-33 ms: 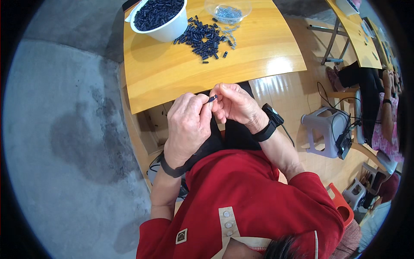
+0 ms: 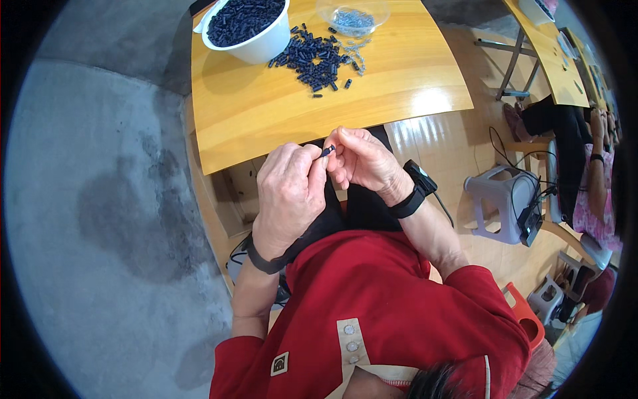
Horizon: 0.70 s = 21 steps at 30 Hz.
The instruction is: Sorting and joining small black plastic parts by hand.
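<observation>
My left hand [image 2: 290, 186] pinches a small dark plastic cylinder [image 2: 325, 152] between thumb and forefinger, just off the table's near edge and above my lap. Close against the cylinder's other end is my right hand [image 2: 364, 159], its fingers curled in; whatever they hold is hidden. On the table [image 2: 399, 80], beyond both hands, lies a loose pile of similar dark pieces [image 2: 314, 61]. Small silvery metal parts [image 2: 357, 52] are scattered at its right side. A white bucket [image 2: 256, 50] full of dark pieces and a clear bowl [image 2: 379, 20] holding metal parts stand behind.
A grey wall [image 2: 100, 199] runs along my left. To the right are a lilac plastic stool [image 2: 495, 206] with black cables, a red chair edge [image 2: 525, 316] and a second table [image 2: 551, 46]. Another person [image 2: 598, 179] sits there.
</observation>
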Tool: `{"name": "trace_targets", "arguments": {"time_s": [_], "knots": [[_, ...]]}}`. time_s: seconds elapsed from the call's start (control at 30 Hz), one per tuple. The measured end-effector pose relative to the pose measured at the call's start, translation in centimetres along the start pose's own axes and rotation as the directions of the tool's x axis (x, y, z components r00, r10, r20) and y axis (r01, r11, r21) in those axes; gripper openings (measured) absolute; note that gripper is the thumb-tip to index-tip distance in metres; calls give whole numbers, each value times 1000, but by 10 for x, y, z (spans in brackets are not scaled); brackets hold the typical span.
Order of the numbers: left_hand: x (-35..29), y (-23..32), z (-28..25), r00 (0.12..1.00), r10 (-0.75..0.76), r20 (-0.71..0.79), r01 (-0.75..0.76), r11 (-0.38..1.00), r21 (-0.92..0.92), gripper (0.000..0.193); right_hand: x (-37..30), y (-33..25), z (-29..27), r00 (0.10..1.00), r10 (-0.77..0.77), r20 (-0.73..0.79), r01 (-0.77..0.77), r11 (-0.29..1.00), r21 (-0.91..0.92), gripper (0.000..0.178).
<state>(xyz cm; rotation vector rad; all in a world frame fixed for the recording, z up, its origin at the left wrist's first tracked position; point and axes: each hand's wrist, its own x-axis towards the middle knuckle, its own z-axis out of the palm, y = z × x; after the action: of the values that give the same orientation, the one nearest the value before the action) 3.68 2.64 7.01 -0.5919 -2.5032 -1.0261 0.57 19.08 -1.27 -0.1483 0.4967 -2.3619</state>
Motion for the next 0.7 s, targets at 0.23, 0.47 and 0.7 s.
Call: {"name": "trace_targets", "arguments": {"time_s": [0.23, 0.47, 0.7], "knots": [[5, 2, -3, 998, 66, -5, -65, 995, 81, 14, 5, -2, 3, 1000, -1, 11, 2, 999, -52, 39], [3, 0, -4, 999, 19, 33, -21, 999, 50, 12, 7, -10, 1, 992, 119, -36, -123, 985, -119, 28], [1, -4, -9, 959, -224, 177, 248, 960, -128, 9, 5, -14, 13, 987, -58, -149, -4, 924, -383, 16]]}}
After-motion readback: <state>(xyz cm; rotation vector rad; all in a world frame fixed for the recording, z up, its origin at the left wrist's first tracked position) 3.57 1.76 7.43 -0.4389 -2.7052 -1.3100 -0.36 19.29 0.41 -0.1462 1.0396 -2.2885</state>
